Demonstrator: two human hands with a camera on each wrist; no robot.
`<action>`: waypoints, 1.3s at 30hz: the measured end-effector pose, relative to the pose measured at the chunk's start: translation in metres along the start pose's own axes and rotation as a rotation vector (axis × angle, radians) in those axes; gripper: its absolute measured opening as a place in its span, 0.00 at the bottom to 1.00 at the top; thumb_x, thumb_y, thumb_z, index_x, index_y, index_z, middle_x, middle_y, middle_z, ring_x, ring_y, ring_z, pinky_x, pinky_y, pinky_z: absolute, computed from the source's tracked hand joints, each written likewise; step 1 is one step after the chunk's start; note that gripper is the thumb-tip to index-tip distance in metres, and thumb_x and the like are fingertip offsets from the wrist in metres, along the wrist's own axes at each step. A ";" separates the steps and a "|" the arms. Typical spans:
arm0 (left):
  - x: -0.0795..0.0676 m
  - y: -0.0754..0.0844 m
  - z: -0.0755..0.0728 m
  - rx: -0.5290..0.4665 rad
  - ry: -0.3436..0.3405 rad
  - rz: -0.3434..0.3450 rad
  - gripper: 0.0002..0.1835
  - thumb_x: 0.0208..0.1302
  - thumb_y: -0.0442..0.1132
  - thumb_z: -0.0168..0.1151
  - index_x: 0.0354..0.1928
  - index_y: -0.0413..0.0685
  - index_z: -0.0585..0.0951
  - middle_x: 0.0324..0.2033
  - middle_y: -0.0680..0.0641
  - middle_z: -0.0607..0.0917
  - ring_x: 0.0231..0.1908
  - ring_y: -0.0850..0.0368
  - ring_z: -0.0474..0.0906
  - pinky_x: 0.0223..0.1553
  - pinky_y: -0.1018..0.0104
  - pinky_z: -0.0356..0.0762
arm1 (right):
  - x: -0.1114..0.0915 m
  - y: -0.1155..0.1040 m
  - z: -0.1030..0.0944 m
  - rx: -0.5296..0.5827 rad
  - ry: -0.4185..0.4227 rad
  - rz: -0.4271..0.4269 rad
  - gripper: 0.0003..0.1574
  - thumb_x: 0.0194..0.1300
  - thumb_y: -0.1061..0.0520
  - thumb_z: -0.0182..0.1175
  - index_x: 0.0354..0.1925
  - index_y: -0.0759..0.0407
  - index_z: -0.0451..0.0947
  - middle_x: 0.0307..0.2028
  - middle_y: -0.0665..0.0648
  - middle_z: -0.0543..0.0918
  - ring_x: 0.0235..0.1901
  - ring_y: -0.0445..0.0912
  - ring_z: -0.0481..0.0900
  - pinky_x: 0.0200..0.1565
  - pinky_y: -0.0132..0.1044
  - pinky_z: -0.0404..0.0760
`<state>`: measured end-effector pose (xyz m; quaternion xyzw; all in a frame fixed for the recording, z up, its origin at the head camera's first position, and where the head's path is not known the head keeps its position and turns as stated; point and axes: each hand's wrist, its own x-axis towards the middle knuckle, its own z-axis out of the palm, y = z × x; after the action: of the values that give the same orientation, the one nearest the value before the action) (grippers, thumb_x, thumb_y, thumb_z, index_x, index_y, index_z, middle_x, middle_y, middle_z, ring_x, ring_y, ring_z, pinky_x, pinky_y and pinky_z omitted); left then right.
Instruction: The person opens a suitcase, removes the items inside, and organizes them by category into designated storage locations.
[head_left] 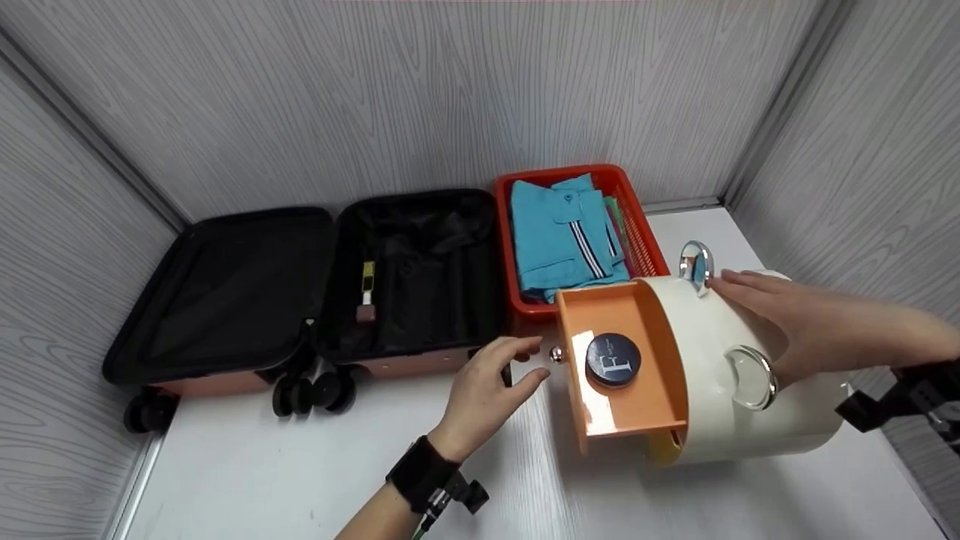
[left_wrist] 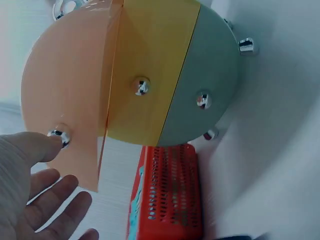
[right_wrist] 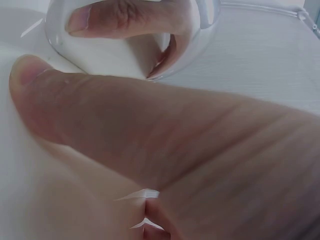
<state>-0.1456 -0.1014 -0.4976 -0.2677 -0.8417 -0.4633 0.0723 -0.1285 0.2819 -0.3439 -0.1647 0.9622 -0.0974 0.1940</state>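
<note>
A white rounded drawer cabinet (head_left: 720, 427) stands at the right with its top orange drawer (head_left: 660, 397) pulled out. In that drawer lies a round dark container (head_left: 613, 360) with a large letter F on its lid. My left hand (head_left: 480, 394) is beside the drawer front, thumb and fingers apart, near the chrome knob (head_left: 556, 354); the thumb overlaps the knob in the left wrist view. My right hand (head_left: 814, 322) rests on top of the cabinet, fingers extended, between two chrome-rimmed ears. Below the orange drawer are a yellow drawer (left_wrist: 150, 45) and a green drawer (left_wrist: 212, 65), both pushed in.
An open suitcase (head_left: 225, 292) with black lining lies at the left; a small yellow and brown item (head_left: 367, 289) sits inside it. Behind the cabinet, a red basket (head_left: 517, 289) holds folded blue clothes (head_left: 555, 240). Grey wood-patterned walls enclose the white table (head_left: 300, 465).
</note>
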 end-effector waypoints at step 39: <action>0.050 0.043 0.068 -0.188 -0.081 0.028 0.14 0.69 0.50 0.68 0.53 0.57 0.87 0.43 0.62 0.84 0.44 0.71 0.78 0.43 0.76 0.77 | 0.001 -0.002 -0.002 -0.023 -0.002 -0.025 0.84 0.37 0.40 0.83 0.81 0.60 0.48 0.78 0.67 0.54 0.76 0.66 0.50 0.69 0.68 0.58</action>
<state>-0.1567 -0.0086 -0.4851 -0.3034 -0.7929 -0.5281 0.0194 -0.1293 0.2800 -0.3422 -0.1791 0.9609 -0.0887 0.1918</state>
